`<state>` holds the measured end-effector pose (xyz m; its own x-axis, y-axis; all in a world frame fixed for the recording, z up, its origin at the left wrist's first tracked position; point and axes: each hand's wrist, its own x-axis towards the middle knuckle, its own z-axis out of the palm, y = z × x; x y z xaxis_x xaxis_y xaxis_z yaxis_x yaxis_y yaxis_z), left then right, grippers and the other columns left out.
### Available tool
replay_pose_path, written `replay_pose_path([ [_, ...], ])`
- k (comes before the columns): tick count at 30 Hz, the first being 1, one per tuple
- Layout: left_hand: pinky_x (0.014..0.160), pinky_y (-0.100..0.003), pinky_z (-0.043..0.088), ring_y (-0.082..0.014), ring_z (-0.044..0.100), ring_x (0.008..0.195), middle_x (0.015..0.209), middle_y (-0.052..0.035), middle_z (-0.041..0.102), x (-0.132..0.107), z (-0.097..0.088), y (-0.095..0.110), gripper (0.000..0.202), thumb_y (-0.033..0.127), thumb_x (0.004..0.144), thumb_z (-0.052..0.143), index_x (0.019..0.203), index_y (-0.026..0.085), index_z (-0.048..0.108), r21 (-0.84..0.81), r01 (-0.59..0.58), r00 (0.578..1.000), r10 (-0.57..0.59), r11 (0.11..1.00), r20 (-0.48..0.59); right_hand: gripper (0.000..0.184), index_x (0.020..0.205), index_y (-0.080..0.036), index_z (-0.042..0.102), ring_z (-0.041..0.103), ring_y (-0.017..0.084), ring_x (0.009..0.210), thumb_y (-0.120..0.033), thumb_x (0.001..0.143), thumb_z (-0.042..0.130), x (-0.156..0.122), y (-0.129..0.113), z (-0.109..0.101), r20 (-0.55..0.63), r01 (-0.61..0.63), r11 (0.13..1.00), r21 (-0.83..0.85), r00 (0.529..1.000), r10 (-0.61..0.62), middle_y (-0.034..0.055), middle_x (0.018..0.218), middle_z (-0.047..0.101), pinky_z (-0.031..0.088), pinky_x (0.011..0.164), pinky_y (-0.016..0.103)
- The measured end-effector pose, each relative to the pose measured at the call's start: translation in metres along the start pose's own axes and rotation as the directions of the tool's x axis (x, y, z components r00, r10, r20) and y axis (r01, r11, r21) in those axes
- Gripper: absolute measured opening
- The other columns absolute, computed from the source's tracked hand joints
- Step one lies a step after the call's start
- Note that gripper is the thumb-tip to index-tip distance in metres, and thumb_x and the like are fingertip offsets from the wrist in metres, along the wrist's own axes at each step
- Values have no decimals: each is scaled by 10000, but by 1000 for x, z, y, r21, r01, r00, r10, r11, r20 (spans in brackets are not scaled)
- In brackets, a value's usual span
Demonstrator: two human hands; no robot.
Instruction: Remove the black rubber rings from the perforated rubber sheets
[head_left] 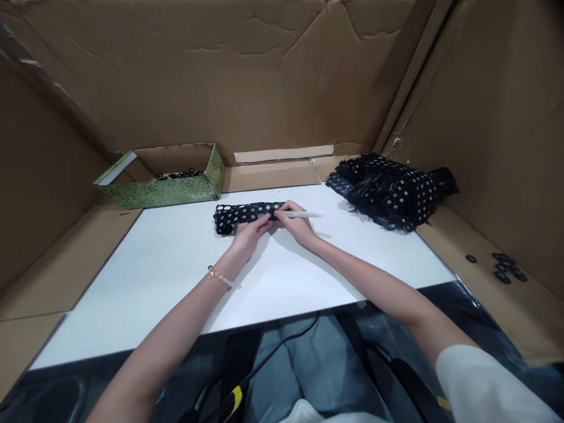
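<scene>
A black strip (224, 222) dotted with round white spots or holes lies on the white board in front of me. My left hand (249, 235) grips its near edge, thumb toward the right end and the other fingers partly hidden. In my right hand (299, 224) is a slim white pen-like stick (308, 214), pinched between thumb and fingers. Its back end points right, and its working tip is hidden at the strip's right end. Both hands are close together, almost touching.
A green patterned box (163, 192) at the back left holds several small black rings (187, 173). A heap of black dotted sheets (392, 188) lies at the back right. Loose black rings (504, 267) sit on cardboard at right. Cardboard walls (229, 76) surround the white board (145, 276).
</scene>
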<state>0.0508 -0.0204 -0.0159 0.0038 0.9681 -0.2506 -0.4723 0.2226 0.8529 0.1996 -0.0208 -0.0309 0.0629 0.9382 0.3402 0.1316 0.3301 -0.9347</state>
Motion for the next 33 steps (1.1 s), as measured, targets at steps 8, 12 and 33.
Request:
replay_pose_path([
  [8, 781, -309, 569, -155, 669, 716, 763, -62, 725, 3, 1, 4, 120, 103, 667, 818, 712, 106, 707, -58, -83, 994, 79, 995, -70, 251, 698, -229, 531, 533, 150, 667, -433, 736, 674, 5, -5, -5, 5, -129, 954, 270, 991, 132, -29, 676, 552, 435, 643, 277],
  [12, 772, -302, 578, -166, 677, 761, 794, -54, 732, -1, 4, 5, 225, 124, 584, 871, 736, 116, 705, -39, -157, 985, 154, 987, -72, 289, 713, -232, 540, 534, 153, 675, -474, 715, 699, 5, -7, -4, 69, -167, 931, 323, 986, 153, -30, 687, 550, 449, 635, 278],
  [33, 882, -327, 594, -168, 701, 776, 734, -90, 717, -2, 3, 4, 140, 16, 674, 796, 638, 97, 688, -55, 47, 998, -48, 997, -28, 207, 667, -227, 542, 526, 171, 730, -388, 747, 644, 7, -5, -6, -21, -64, 994, 84, 998, 66, -21, 682, 559, 415, 702, 300],
])
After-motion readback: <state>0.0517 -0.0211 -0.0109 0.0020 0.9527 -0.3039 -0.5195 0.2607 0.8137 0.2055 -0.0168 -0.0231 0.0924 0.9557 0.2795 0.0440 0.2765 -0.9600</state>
